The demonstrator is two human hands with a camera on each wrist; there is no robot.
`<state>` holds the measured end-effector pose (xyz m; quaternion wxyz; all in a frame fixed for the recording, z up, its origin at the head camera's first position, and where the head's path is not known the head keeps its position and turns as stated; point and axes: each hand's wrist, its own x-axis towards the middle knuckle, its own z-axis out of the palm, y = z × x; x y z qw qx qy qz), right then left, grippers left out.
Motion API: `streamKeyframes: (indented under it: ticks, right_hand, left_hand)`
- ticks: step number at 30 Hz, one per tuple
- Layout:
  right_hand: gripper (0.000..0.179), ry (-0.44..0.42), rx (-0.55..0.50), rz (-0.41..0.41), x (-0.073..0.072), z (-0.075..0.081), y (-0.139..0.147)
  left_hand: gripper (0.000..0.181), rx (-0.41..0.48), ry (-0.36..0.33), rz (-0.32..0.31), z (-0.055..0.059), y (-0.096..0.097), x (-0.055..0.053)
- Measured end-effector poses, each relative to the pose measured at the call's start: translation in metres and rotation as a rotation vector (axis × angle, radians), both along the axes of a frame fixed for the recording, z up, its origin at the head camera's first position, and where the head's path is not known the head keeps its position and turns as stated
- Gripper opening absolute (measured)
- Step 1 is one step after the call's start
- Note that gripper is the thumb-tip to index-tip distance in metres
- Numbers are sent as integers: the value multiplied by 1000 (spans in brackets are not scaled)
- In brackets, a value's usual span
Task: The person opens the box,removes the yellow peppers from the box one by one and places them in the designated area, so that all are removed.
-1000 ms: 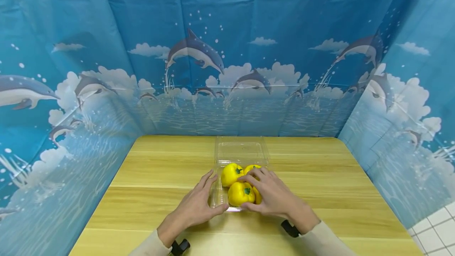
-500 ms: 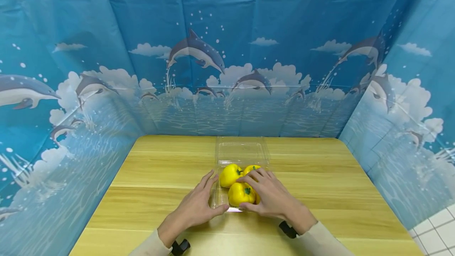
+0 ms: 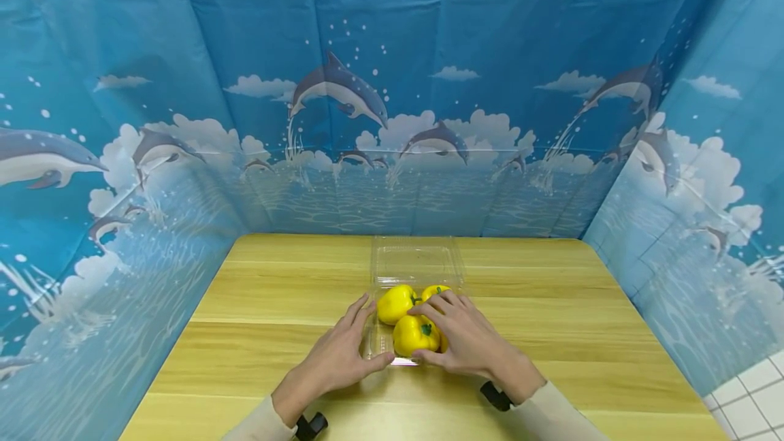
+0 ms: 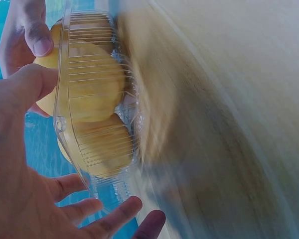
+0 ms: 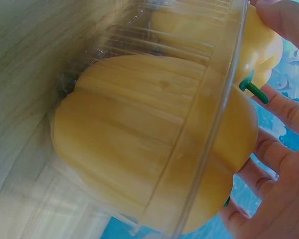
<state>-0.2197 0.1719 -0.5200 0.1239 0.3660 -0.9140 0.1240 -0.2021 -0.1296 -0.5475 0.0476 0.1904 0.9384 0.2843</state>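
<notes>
Several yellow bell peppers sit in a clear plastic clamshell container [image 3: 381, 341], whose lid [image 3: 418, 263] lies folded back. My left hand [image 3: 337, 354] spreads around the container's left front corner, thumb at the front rim and fingers along the left wall. Over the peppers bends my right hand [image 3: 470, 337]; its thumb and index finger hold the front left bell pepper [image 3: 415, 336]. Behind that one lie a back left bell pepper [image 3: 395, 305] and a back right bell pepper [image 3: 433, 290]. The right hand mostly covers the front right one, seen through the wall as a large pepper [image 5: 134, 134].
The wooden table [image 3: 269, 305] extends around the container. A blue curtain [image 3: 392, 196] printed with dolphins hangs behind it and along both sides. White floor tiles [image 3: 759, 386] show at the lower right.
The back left pepper has shifted slightly left and toward me. My right hand has moved a little left; the left hand has stayed in place.
</notes>
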Motion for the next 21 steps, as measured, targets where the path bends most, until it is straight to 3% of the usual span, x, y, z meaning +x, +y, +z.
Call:
streamKeyframes:
  ticks: [12,21]
  right_hand:
    - [64,2,-14,-9,1,4,1]
    - [61,65,-43,1,1,9,2]
  left_hand:
    - [106,-11,-5,-3,1,-1,2]
    - [104,-12,-3,-8,2,-1,2]
